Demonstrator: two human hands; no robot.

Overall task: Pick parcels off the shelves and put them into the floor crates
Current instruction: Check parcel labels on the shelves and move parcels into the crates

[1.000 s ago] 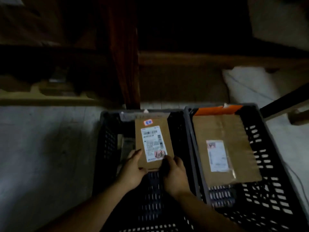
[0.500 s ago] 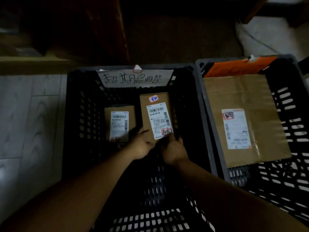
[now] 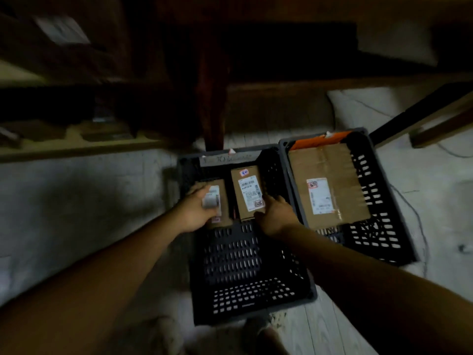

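Observation:
Two small brown parcels with white labels lie side by side at the far end of the black left crate (image 3: pixel 250 313). My left hand (image 3: pixel 197 208) covers the left small parcel (image 3: pixel 223 203), fingers curled over its left edge and thumb near its lower edge. At the lower right corner of the right small parcel (image 3: pixel 247 190), my right hand (image 3: pixel 277 217) pinches the corner between fingers and thumb. The black right crate (image 3: pixel 384 226) holds a large flat brown parcel (image 3: pixel 332 165) lying over something orange (image 3: pixel 320 139).
Dark wooden shelving (image 3: pixel 76 147) with dim parcels runs along the back. A red-brown post (image 3: pixel 213 103) stands just behind the left crate. A white bag (image 3: pixel 363 108) and a thin cable (image 3: pixel 419 226) lie on the pale floor to the right. My feet (image 3: pixel 258 331) are just below the crate.
My left hand has left the right small parcel and moved onto the left one. The right small parcel now lies in the crate with my right hand at its corner. The view has tilted up.

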